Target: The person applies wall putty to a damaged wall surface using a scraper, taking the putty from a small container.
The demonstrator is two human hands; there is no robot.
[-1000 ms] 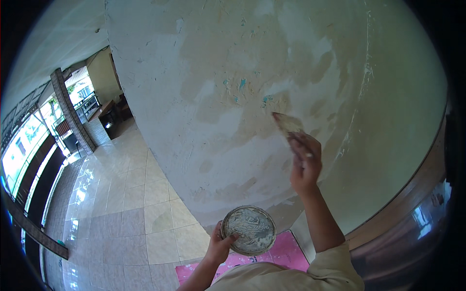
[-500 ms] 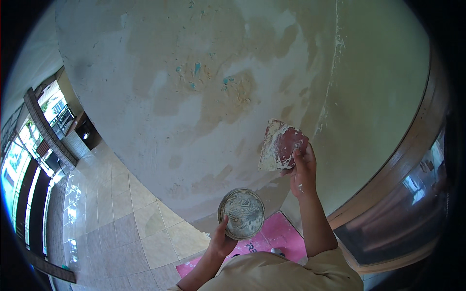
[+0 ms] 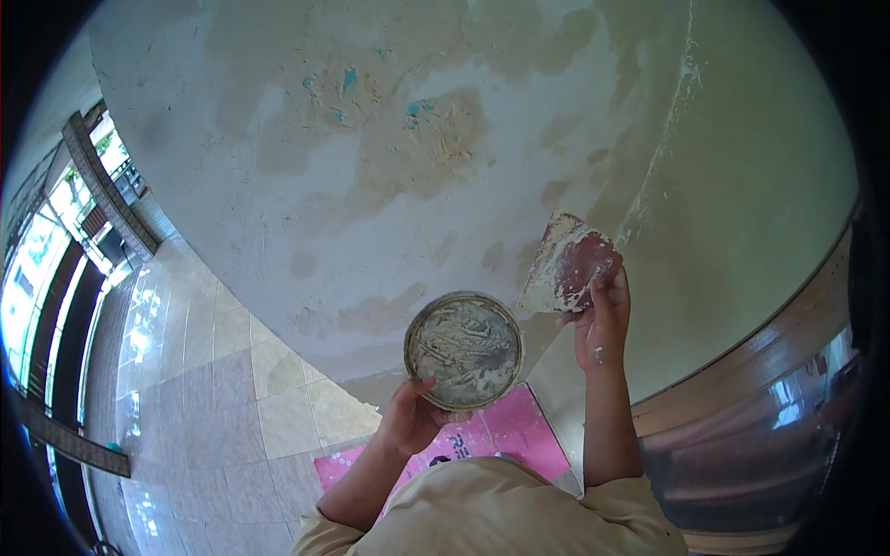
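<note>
My left hand (image 3: 411,417) holds a round shallow tin (image 3: 462,350) of grey-white paste from below, thumb at its rim. My right hand (image 3: 601,320) grips a reddish flat spreader (image 3: 579,264) smeared with cream paste, to the right of and above the tin. Both are in front of a patched white wall (image 3: 297,176), which has blue flecks where the surface is rough and a thin cracked white line near the greenish section (image 3: 751,204) on the right. I cannot tell whether the spreader touches the wall.
A pink sheet (image 3: 519,426) lies on the floor below my hands. A tiled floor (image 3: 209,426) runs along the left toward a column (image 3: 107,185) and bright openings with railings. A wooden-framed glass panel (image 3: 742,445) is at the lower right.
The tin has risen and looks larger. The spreader, earlier angled up toward the patches, has turned to show its broad face and now sits to the right. The view has shifted.
</note>
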